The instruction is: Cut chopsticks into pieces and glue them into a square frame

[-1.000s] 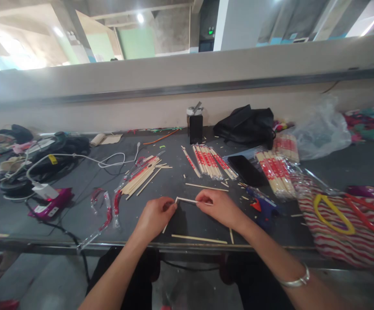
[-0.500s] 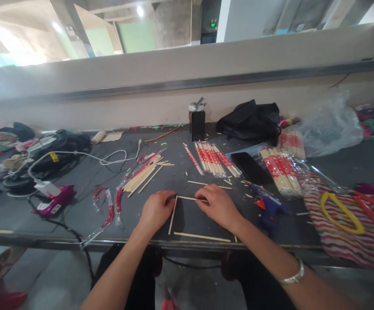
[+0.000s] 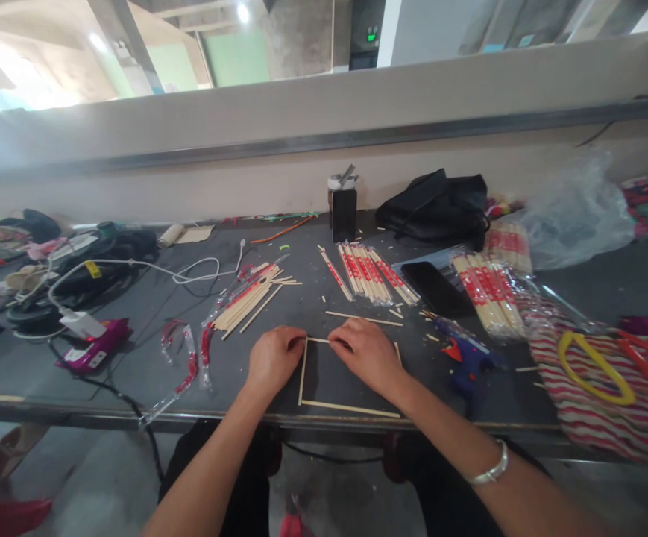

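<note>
Head view, quick pass.

A: Both hands are low at the near table edge. Where's the stick frame?

B: Flat on the dark table top, between the two hands. Left stick runs near-to-far, near stick runs left-to-right, and the far stick lies left-to-right under the right hand. A right-side stick peeks out past the right hand's knuckles.

A: Left hand?

B: Palm down, fingers curled, fingertips pressing at the frame's far-left corner, where the upright stick meets the far one. Looks like a pinch or a press; can't tell which. Forearm comes in from lower left.

A: Right hand?

B: Palm down over the far stick, fingers bent and pressing it to the table, thumb side toward the corner. Bracelet on that wrist. Right hand covers more of the frame; left hand is nearer the corner joint.

A: Nearby stuff?

B: Blue glue gun just right of the right hand, loose bare chopsticks beyond the left hand, wrapped chopsticks farther back, black phone beside those.
</note>
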Demonstrator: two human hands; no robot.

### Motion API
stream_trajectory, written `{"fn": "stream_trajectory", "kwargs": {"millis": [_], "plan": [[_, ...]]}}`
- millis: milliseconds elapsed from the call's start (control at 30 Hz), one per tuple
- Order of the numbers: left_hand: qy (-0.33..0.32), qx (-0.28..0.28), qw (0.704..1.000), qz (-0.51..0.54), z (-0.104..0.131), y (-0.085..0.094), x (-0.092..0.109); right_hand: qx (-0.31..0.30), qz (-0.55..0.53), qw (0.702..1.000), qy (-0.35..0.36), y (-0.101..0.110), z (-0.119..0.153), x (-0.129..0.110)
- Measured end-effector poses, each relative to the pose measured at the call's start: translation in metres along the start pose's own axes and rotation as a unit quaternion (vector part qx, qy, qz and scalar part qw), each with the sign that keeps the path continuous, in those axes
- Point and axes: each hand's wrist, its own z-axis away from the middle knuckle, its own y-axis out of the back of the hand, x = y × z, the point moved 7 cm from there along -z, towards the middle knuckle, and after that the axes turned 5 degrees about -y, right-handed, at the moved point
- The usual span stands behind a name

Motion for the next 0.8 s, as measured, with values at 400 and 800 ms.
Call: {"fn": "stream_trajectory", "kwargs": {"millis": [400, 800], "plan": [[0.01, 0.004, 1.0, 0.01, 0.0014, -0.0014, -0.0024, -0.015, 0.007, 1.0, -0.011, -0.0052, -0.0022, 0.0024], [0.023, -0.002, 1.0, 0.02, 0.001, -0.0033, -0.005, -0.019, -0.008, 1.0, -0.012, -0.0082, -0.0033, 0.0023]]}}
